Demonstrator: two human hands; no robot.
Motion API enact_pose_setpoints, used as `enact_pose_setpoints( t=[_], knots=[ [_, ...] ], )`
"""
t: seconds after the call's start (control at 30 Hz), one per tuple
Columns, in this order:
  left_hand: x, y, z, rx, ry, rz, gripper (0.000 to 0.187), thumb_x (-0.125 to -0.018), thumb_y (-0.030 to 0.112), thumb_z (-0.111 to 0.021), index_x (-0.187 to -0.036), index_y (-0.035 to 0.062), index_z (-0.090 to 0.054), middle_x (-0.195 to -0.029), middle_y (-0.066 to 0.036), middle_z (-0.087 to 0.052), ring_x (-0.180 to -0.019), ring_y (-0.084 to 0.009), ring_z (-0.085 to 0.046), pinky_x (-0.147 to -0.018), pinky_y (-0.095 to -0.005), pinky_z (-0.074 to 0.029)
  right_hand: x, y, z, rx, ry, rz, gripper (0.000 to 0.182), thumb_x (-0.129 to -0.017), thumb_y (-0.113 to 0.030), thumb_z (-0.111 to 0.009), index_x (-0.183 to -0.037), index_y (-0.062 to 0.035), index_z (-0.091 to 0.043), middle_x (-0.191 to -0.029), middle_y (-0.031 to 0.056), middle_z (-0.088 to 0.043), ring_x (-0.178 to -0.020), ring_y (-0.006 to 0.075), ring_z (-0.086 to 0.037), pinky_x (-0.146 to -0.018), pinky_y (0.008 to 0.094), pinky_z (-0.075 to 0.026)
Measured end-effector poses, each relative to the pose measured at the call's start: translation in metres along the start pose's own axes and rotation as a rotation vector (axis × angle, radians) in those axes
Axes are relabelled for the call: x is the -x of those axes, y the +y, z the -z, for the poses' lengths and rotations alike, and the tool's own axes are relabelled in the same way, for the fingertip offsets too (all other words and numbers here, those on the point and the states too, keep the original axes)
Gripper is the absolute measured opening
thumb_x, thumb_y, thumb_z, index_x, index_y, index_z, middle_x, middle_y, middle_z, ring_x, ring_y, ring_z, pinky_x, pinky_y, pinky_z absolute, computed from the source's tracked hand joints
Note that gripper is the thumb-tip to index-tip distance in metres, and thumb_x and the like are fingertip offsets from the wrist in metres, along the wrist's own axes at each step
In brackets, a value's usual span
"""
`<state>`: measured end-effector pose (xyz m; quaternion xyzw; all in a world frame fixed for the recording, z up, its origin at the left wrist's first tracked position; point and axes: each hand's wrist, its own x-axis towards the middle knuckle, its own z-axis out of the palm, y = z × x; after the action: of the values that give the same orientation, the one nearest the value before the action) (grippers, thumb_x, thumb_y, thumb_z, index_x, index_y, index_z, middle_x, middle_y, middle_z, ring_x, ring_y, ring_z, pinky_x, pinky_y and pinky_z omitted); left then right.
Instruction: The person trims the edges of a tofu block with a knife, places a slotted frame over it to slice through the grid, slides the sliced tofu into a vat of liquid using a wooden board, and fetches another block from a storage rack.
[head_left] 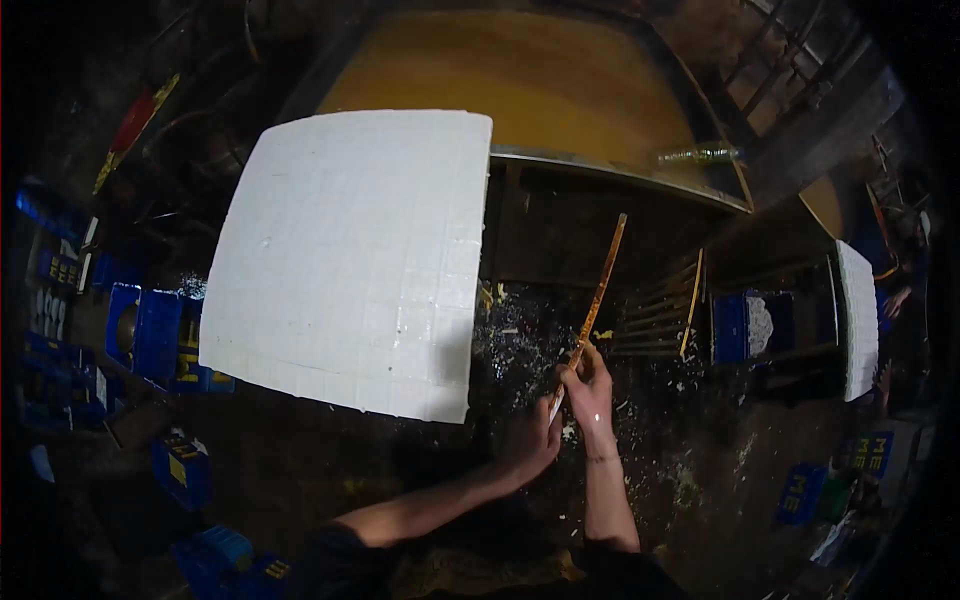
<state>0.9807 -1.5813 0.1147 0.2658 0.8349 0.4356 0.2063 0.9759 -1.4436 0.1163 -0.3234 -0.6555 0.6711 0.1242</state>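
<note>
A long, thin, flat strip, orange-brown and stained, slants up and away from me over the dark floor. My right hand is closed around it below its middle, thumb and fingers pressed on its sides. Lower down, my left hand closes at its whitish bottom end; the fingers there are partly hidden. To the left of both hands stands a large white slab with faint grid lines and glossy patches. Neither hand touches the slab.
Behind the slab is a table with a yellow-brown top and a metal edge. Pale crumbs litter the floor. Blue crates stand left, another blue crate right. A slatted rack and another white slab are right, near another person's hand.
</note>
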Motion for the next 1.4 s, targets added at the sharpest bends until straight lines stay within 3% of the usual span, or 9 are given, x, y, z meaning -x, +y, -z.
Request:
enact_pose_setpoints(
  t=[0.23, 0.33, 0.47, 0.5, 0.63, 0.67, 0.9, 1.0, 1.4],
  knots=[
    [0.023, -0.113, -0.078, -0.073, -0.334, 0.016, 0.085, -0.094, 0.031, -0.060, -0.153, -0.0012, -0.008, -0.154, -0.031, -0.021, -0.144, -0.0380, -0.024, -0.117, -0.0425, -0.021, -0.131, 0.316, 0.034, 0.000, 0.464, -0.011, 0.020, -0.082, 0.007, -0.059, -0.102, 0.0030, -0.060, -0.085, 0.0053, -0.057, -0.076, 0.0131, -0.054, -0.072, 0.0277, -0.049],
    [0.079, -0.171, -0.023, 0.408, -0.498, 0.321, 0.083, -0.093, 0.029, -0.061, -0.154, 0.0047, -0.011, -0.147, -0.027, -0.037, -0.133, -0.0378, -0.043, -0.108, -0.0444, -0.037, -0.128, 0.377, 0.025, -0.085, 0.377, -0.062, 0.024, -0.081, 0.013, -0.053, -0.100, 0.0002, -0.060, -0.086, 0.0018, -0.055, -0.074, 0.0133, -0.050, -0.074, 0.0264, -0.046],
    [0.160, -0.233, 0.079, -0.073, -0.189, 0.475, 0.076, -0.093, 0.033, -0.063, -0.152, 0.0089, -0.021, -0.130, -0.018, -0.058, -0.117, -0.0344, -0.058, -0.099, -0.0418, -0.048, -0.105, 0.376, -0.015, -0.200, 0.239, -0.057, 0.039, -0.074, -0.001, -0.061, -0.113, 0.0014, -0.064, -0.091, 0.0111, -0.067, -0.080, 0.0219, -0.063, -0.074, 0.0358, -0.053],
    [0.185, -0.268, 0.094, -0.248, -0.086, 0.482, 0.079, -0.091, 0.035, -0.065, -0.151, 0.0084, -0.022, -0.130, -0.016, -0.058, -0.116, -0.0345, -0.059, -0.100, -0.0399, -0.048, -0.090, 0.342, -0.022, 0.446, 0.168, 0.055, 0.040, -0.079, -0.010, -0.066, -0.117, 0.0032, -0.063, -0.097, 0.0156, -0.070, -0.088, 0.0252, -0.067, -0.080, 0.0395, -0.053],
    [0.263, -0.402, 0.181, 1.585, 0.619, 0.687, 0.038, -0.097, 0.013, -0.054, -0.135, 0.0156, -0.050, -0.109, -0.006, -0.063, -0.099, -0.0233, -0.061, -0.095, -0.0412, -0.050, -0.016, 0.153, -0.061, 0.177, 0.239, 0.065, 0.038, -0.093, -0.023, -0.063, -0.119, 0.0049, -0.062, -0.106, 0.0141, -0.070, -0.095, 0.0195, -0.065, -0.084, 0.0308, -0.049],
    [0.263, -0.418, 0.200, 1.365, 0.745, 0.696, 0.029, -0.099, 0.020, -0.052, -0.127, 0.0176, -0.057, -0.102, -0.005, -0.064, -0.092, -0.0224, -0.061, -0.091, -0.0385, -0.050, 0.015, 0.090, -0.074, 0.086, 0.245, 0.113, 0.036, -0.096, -0.021, -0.059, -0.120, 0.0057, -0.061, -0.107, 0.0121, -0.070, -0.096, 0.0163, -0.063, -0.084, 0.0279, -0.048],
    [0.248, -0.547, 0.323, 0.949, 0.435, 0.353, 0.055, -0.093, 0.015, -0.061, -0.143, 0.0047, -0.038, -0.112, -0.006, -0.058, -0.088, -0.0119, -0.056, -0.071, -0.0245, -0.048, 0.136, -0.028, -0.189, 0.331, 0.439, 0.091, 0.038, -0.091, -0.016, -0.067, -0.122, 0.0050, -0.063, -0.112, 0.0170, -0.070, -0.100, 0.0160, -0.065, -0.088, 0.0291, -0.050],
    [0.200, -0.437, 0.386, 0.337, 0.428, 0.714, 0.058, -0.093, 0.016, -0.061, -0.144, 0.0051, -0.036, -0.115, -0.006, -0.058, -0.090, -0.0114, -0.057, -0.071, -0.0259, -0.048, 0.141, -0.029, -0.201, 0.482, 0.622, 0.197, 0.041, -0.088, -0.012, -0.070, -0.122, 0.0091, -0.061, -0.104, 0.0135, -0.071, -0.090, 0.0139, -0.065, -0.083, 0.0295, -0.052],
    [0.096, -0.334, 0.469, 1.369, 0.385, 0.248, 0.043, -0.103, 0.028, -0.035, -0.132, 0.0004, -0.051, -0.127, -0.011, -0.059, -0.115, -0.0232, -0.058, -0.099, -0.0388, -0.048, 0.096, 0.007, -0.191, -0.554, 0.363, -0.115, 0.036, -0.095, -0.026, -0.059, -0.119, 0.0008, -0.063, -0.110, 0.0061, -0.066, -0.097, 0.0141, -0.062, -0.081, 0.0276, -0.050]
  ],
)
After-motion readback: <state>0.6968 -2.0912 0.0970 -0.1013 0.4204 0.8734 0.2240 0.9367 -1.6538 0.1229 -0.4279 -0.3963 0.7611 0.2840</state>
